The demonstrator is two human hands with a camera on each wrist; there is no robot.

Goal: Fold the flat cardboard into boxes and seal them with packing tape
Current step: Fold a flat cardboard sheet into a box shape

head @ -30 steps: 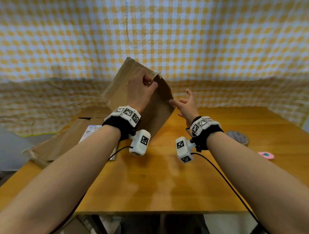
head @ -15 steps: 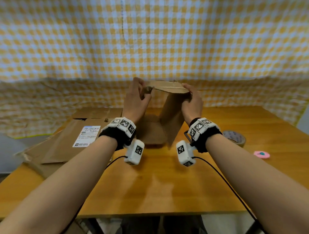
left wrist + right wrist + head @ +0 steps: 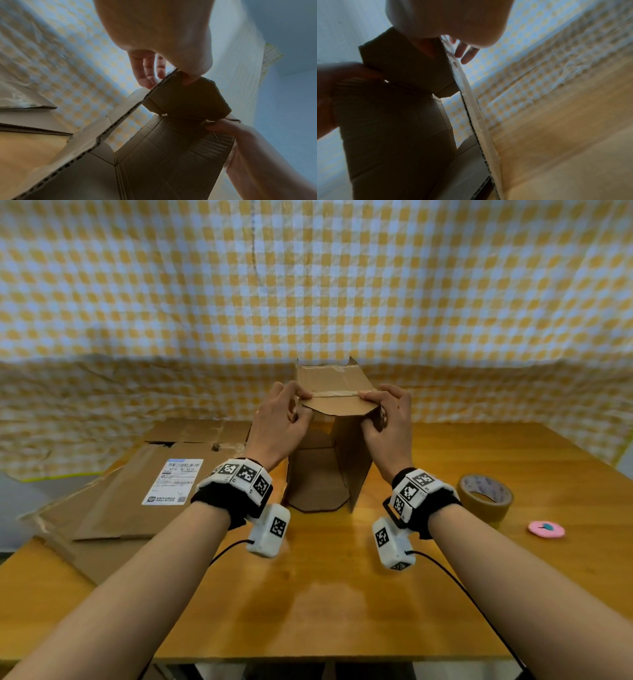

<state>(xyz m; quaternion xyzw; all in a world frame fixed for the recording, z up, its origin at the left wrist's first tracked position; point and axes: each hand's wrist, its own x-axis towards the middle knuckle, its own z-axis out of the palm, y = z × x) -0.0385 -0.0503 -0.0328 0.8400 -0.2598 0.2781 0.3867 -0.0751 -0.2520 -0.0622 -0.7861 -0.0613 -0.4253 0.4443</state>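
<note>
On a wooden desk (image 3: pixel 325 594) backed by a yellow-and-white checked cloth (image 3: pixel 308 285), a half-formed cardboard box (image 3: pixel 346 467) stands upright near the desk's middle, its bottom edge touching the wood. Left hand (image 3: pixel 279 422) and right hand (image 3: pixel 388 422) are apart, each pinching one end of the folded-down top flap (image 3: pixel 337 405), thumbs under, fingers over the crease. Flat cardboard sheets (image 3: pixel 137 491) with a white shipping label (image 3: pixel 173 481) lie stacked at the left, overhanging the desk's left edge. Packing tape roll (image 3: pixel 486 499) sits right of the right wrist, a small pink round item (image 3: pixel 546 529) just past it, near the right edge.

Box interior mostly shadowed; lower flaps hard to make out. Left wrist view shows the flap's underside and corrugated edge (image 3: pixel 123 121), fingers (image 3: pixel 145 70) partly blocked by the palm. Right wrist view is dark, box wall (image 3: pixel 393 121) fills most of it. Pink item's identity unclear. Desk front is bare wood between the forearms; the cloth hangs close behind the box.
</note>
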